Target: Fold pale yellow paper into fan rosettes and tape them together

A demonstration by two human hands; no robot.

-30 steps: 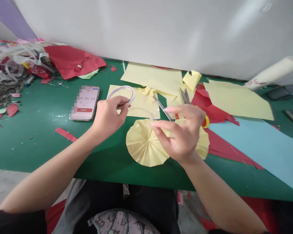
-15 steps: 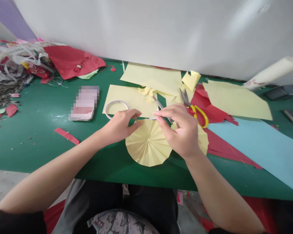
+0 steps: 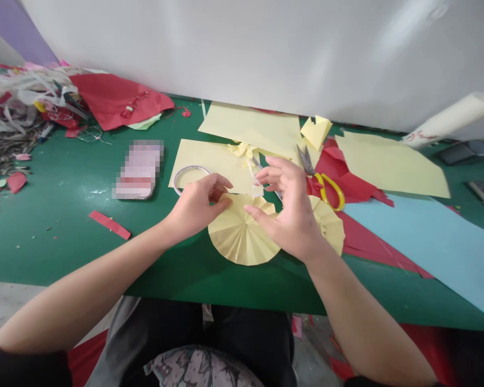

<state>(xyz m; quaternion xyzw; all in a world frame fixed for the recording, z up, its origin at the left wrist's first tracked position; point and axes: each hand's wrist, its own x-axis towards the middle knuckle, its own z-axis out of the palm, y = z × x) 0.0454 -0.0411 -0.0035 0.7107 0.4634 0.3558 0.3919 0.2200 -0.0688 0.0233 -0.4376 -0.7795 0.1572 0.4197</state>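
A round pleated yellow paper fan [image 3: 242, 236] lies on the green table [image 3: 64, 215] near its front edge. My left hand [image 3: 197, 207] is closed, its fingertips pinching the fan's upper left edge. My right hand [image 3: 288, 215] hovers over the fan's right side with fingers spread and the thumb resting on the paper. A short pale strip of tape [image 3: 256, 180] stands by its fingertips; whether it is stuck to them I cannot tell. A second yellow fan [image 3: 333, 226] shows partly behind my right hand. The thin tape ring [image 3: 189, 174] lies on a yellow sheet just beyond my left hand.
A phone [image 3: 139, 169] lies left of the tape ring. Yellow-handled scissors [image 3: 322, 183] rest on red paper [image 3: 363, 188] to the right. Yellow sheets [image 3: 258, 126] and a blue sheet [image 3: 427, 242] cover the back and right. A heap of paper scraps [image 3: 16, 118] fills the far left.
My left hand put the tape ring down on the yellow sheet and moved to the fan's edge. My right hand went from a pinch to spread fingers over the fan.
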